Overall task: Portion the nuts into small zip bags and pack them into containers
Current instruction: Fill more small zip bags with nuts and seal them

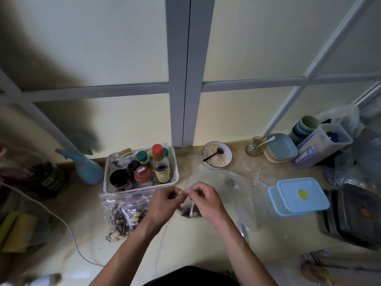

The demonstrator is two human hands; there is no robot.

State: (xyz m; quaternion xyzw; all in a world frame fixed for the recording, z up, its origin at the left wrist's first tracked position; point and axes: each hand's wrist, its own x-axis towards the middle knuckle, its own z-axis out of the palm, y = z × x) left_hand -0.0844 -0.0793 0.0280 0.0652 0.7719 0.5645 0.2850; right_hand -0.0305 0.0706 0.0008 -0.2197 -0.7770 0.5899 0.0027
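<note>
My left hand [165, 201] and my right hand [206, 198] meet at the middle of the counter and pinch the red-striped top edge of a small zip bag [190, 210]. The bag hangs below my fingers with dark seeds and pale nuts at its bottom. To the left lie filled small zip bags [123, 213] of the same mix, stacked on the counter. A large clear plastic bag [233, 186] lies just behind and right of my hands. Two stacked blue-lidded containers [299, 196] stand at the right.
A white basket [142, 187] of bottles and jars stands behind the filled bags. A bowl of crumbs with a black spoon [216, 154] sits at the back. A glass jar [254, 146], stacked plates [280, 147], cups and a clear tub are at the back right. Dark trays [354, 213] lie far right; a blue spray bottle [86, 168] stands left.
</note>
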